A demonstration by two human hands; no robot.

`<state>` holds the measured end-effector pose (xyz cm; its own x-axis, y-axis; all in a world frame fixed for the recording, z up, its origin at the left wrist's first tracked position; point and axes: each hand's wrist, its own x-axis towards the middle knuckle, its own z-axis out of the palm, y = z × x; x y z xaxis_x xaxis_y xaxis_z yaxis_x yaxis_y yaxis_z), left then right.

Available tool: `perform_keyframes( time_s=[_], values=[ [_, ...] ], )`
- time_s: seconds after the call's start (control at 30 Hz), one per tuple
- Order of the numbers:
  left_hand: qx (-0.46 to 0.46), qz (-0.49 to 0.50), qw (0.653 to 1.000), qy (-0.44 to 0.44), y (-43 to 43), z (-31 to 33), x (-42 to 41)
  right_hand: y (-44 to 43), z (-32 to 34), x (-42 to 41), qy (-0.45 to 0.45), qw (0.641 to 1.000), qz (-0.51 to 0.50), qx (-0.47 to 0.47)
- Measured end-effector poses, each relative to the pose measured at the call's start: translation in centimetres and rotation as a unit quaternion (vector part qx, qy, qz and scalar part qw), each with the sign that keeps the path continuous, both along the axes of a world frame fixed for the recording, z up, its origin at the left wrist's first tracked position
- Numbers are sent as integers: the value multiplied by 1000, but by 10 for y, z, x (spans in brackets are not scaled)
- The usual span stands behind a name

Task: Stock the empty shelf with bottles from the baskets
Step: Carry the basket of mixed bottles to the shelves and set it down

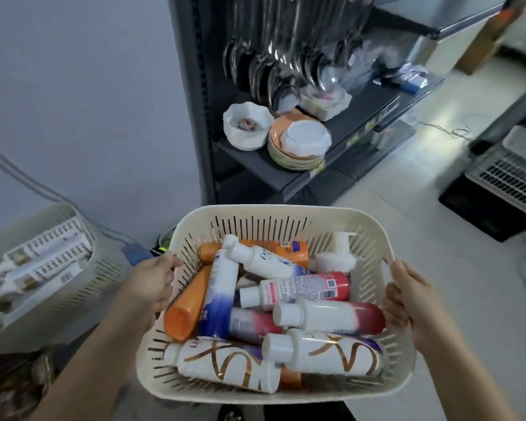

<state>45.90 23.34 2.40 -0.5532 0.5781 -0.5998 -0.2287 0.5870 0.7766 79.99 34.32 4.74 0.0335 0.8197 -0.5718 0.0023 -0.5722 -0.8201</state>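
- A second cream basket (pixel 58 287) is sitting at the left edge of the frame, holding white boxed items that are too blurred to read
- The left hand (pixel 152 284) is gripping the left rim of the cream slotted basket (pixel 274 214) at lower centre, fingers curled together over the edge
- Inside this basket, bottles are lying on their sides in a heap: an orange bottle (pixel 189 305) along the left wall, a white and blue bottle (pixel 220 296) just beside it, red and white bottles (pixel 331 317) towards the right, and two white bottles with gold swirls (pixel 328 354) nearest the bottom of the frame
- A white pump bottle (pixel 339 253) is lying in the upper right corner of the basket
- The dark shelf unit (pixel 286 180) is standing in the upper centre, carrying stacked bowls (pixel 246 126) and plates (pixel 298 147) beneath hanging ladles
- The right hand (pixel 407 296) is clasping the right rim, fingers wrapped closed around it
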Motion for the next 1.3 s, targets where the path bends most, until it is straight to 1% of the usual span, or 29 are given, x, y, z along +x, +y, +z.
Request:
perform_keyframes(
  time_s=[0.23, 0.43, 0.7, 0.87, 1.0, 1.23, 1.3],
  values=[
    [4, -68, 997, -19, 70, 10, 63, 10, 0, 76, 7, 997, -80, 10],
    [26, -89, 995, -23, 152, 4, 137, 58, -5, 153, 14, 991, -133, 21],
    [18, -111, 993, -39, 278, 6, 256, 161, 1, 273, 4, 988, -149, 27],
    [12, -147, 988, -44, 367, 17, 330, 224, 12, 343, -14, 983, -178, 33],
    [25, -173, 983, -51, 436, 17, 377, 271, 16, 387, -18, 980, -198, 31],
    [26, -246, 967, -66, 596, 6, 458, 391, 11, 463, -51, 965, -255, 20],
    [28, -270, 960, -69, 641, 6, 482, 425, 9, 484, -47, 960, -275, 23]
  ],
)
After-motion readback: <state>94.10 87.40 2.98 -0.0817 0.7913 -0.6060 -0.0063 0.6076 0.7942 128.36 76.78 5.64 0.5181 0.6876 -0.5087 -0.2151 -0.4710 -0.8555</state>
